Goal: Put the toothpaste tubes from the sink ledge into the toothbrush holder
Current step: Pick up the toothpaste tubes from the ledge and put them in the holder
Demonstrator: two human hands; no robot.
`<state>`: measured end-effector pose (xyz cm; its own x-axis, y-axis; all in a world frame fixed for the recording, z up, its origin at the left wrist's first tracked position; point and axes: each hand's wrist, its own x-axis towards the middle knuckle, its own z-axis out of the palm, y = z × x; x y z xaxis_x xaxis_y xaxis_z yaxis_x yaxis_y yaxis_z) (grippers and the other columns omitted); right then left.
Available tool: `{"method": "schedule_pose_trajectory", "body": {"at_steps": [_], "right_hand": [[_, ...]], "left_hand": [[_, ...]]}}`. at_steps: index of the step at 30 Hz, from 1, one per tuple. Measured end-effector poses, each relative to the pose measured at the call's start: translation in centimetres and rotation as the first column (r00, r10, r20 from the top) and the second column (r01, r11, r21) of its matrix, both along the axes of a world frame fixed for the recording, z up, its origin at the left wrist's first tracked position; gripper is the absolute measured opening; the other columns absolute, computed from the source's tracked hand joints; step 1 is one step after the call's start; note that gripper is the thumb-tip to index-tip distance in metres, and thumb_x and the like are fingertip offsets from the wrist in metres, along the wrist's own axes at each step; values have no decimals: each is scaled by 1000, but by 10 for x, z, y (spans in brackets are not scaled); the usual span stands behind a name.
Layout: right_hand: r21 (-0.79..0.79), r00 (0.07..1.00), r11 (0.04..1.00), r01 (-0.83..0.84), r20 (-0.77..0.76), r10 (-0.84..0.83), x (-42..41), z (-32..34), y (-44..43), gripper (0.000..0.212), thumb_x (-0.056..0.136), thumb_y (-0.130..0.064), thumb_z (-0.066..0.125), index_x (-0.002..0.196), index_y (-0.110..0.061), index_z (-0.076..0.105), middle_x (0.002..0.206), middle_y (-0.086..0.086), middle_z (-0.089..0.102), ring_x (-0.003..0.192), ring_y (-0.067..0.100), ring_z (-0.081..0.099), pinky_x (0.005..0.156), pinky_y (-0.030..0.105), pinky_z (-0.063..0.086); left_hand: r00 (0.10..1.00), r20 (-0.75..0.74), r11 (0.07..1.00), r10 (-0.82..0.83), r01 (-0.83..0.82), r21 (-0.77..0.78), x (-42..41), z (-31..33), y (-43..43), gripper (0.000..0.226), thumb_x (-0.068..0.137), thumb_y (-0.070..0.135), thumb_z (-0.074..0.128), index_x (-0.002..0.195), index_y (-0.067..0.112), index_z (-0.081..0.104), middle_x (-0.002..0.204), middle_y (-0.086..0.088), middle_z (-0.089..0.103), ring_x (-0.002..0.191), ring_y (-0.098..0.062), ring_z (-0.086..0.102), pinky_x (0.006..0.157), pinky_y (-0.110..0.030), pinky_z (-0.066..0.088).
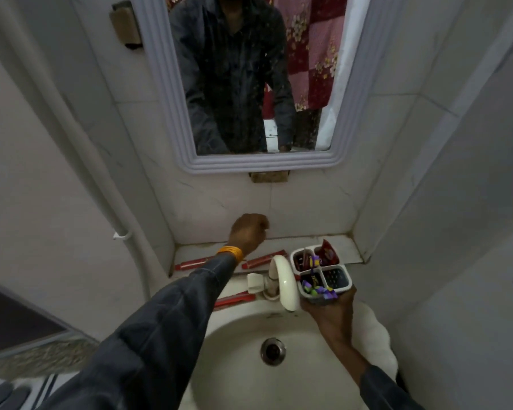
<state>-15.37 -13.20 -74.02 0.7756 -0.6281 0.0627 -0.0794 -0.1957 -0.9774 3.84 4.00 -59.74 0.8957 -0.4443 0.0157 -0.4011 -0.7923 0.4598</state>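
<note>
Three red toothpaste tubes lie loose. One tube (190, 264) is on the tiled ledge at the left. A second tube (264, 259) rests on the ledge behind the tap. A third tube (234, 300) sits on the sink rim, partly under my left sleeve. My left hand (249, 232) hovers over the ledge between the first two tubes, fingers curled, nothing visible in it. My right hand (332, 315) grips the white four-compartment toothbrush holder (342, 266) from below, beside the tap. The holder contains a red tube in its back compartments and purple toothbrushes.
A white curved tap (285, 282) stands between the tubes and the holder. The white basin with its drain (273, 350) lies below. A framed mirror (249, 164) hangs on the tiled wall above, and tiled side walls close in the ledge.
</note>
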Motion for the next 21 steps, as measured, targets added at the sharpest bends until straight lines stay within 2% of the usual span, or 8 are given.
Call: {"method": "schedule_pose_trajectory", "body": {"at_steps": [2, 4, 6, 8, 11, 13, 16, 21], "right_hand": [[-1, 1000, 1000, -15, 10, 15, -2, 5, -1, 107, 53, 1, 102, 134, -29, 40, 125, -14, 63, 114, 15, 67, 88, 10, 52], [-10, 1000, 1000, -17, 17, 18, -3, 7, -1, 107, 53, 4, 101, 132, -36, 41, 126, -9, 64, 110, 0, 68, 88, 7, 53], [11, 992, 993, 115, 55, -115, -17, 8, -17, 114, 52, 8, 101, 127, -55, 41, 128, -14, 63, 108, -13, 66, 90, 8, 54], [-13, 993, 995, 102, 65, -101, -21, 14, -20, 122, 52, 7, 101, 117, -74, 39, 128, -19, 62, 108, -17, 65, 91, 9, 55], [-46, 996, 995, 86, 23, -85, -19, 7, -18, 117, 50, 3, 103, 126, -62, 42, 132, -16, 63, 119, -1, 67, 99, 24, 57], [-38, 998, 998, 57, 17, -56, -16, 5, -12, 114, 50, 1, 104, 136, -40, 41, 134, -9, 64, 124, 14, 67, 103, 37, 57], [-7, 1000, 1000, 22, 11, -22, -11, 2, -10, 113, 51, -2, 105, 144, -18, 43, 139, 0, 64, 129, 18, 65, 107, 44, 56], [1, 1000, 1000, 18, -17, -18, -13, -1, -9, 119, 51, -4, 105, 150, -14, 39, 145, 3, 60, 133, 19, 62, 109, 44, 55]], "left_hand": [[987, -65, 970, 145, -129, 206, 11, -24, 45, 40, 91, 20, 62, 130, 14, 59, 136, -13, 58, 125, -31, 55, 105, -37, 46], [960, -130, 912, 248, -186, 364, 20, -52, 83, 57, 90, 37, 64, 140, 13, 48, 145, -14, 49, 132, -33, 48, 110, -38, 40], [956, -183, 910, 229, -143, 389, 26, -75, 80, 59, 94, 48, 54, 141, 13, 46, 146, -14, 48, 132, -33, 47, 111, -39, 40], [960, -180, 911, 213, -129, 392, 19, -83, 87, 46, 102, 37, 40, 141, 14, 45, 147, -15, 45, 132, -33, 44, 109, -39, 42], [966, -103, 915, 236, -185, 359, 10, -86, 96, 45, 104, 40, 31, 136, 14, 50, 141, -14, 51, 127, -32, 49, 108, -39, 41], [947, -146, 925, 288, -235, 300, 12, -70, 96, 51, 101, 49, 39, 128, 10, 57, 133, -17, 58, 119, -34, 57, 102, -38, 47], [904, -238, 934, 355, -332, 132, 20, -29, 79, 39, 85, 31, 69, 115, 6, 64, 118, -18, 67, 107, -35, 65, 91, -39, 54], [955, -285, 942, -84, -16, -334, 0, 44, 12, 28, 70, 20, 86, 90, 13, 69, 90, -2, 72, 86, -17, 69, 73, -26, 59]]}}
